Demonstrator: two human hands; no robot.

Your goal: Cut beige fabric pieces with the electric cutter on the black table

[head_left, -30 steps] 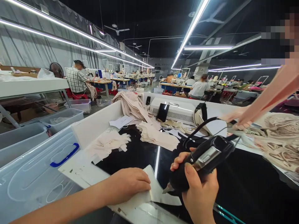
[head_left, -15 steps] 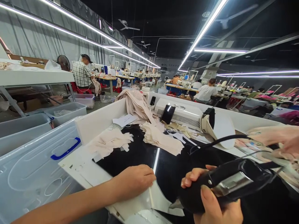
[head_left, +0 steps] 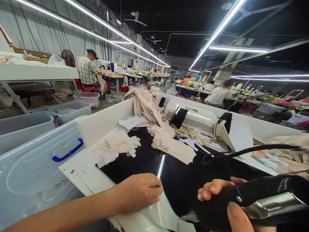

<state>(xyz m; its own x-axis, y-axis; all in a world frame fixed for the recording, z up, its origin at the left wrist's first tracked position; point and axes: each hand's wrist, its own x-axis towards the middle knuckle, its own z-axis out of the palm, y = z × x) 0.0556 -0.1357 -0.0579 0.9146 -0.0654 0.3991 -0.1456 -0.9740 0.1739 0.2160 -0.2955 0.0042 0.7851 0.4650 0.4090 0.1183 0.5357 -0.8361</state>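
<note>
Long sewing workshop under strip lights, with a black worktop (head_left: 142,159) at the near side.

At the near edge of this worktop the left hand (head_left: 138,192) lies flat, fingers pressed together, on a white fabric piece (head_left: 154,216). Just beside it the right hand (head_left: 224,206) closes around a black handheld cutting tool (head_left: 256,203). Farther back lie stacks of beige fabric pieces (head_left: 169,143), then a white machine (head_left: 193,117). At the left stands a clear plastic bin (head_left: 31,170).
</note>
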